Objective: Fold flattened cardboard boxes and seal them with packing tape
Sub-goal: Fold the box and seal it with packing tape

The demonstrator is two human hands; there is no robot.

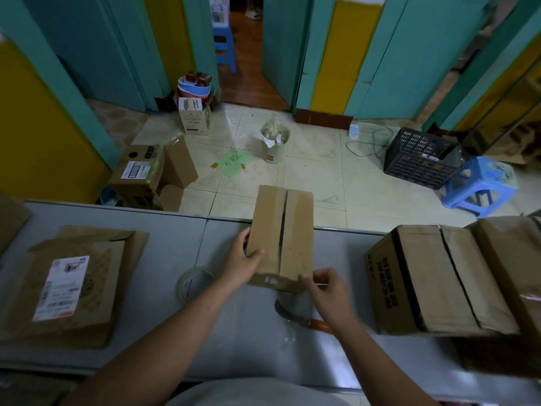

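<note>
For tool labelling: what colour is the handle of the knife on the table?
Orange handle on the knife, with a dark blade; head view shows it best.

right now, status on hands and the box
Left hand grips box at left side, right hand pinches its near right corner. Flaps closed, centre seam untaped. Tape roll and knife lie beside it.

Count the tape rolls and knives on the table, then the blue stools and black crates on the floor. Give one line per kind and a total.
Tape rolls: 1
Knives: 1
Blue stools: 2
Black crates: 1
Total: 5
</note>
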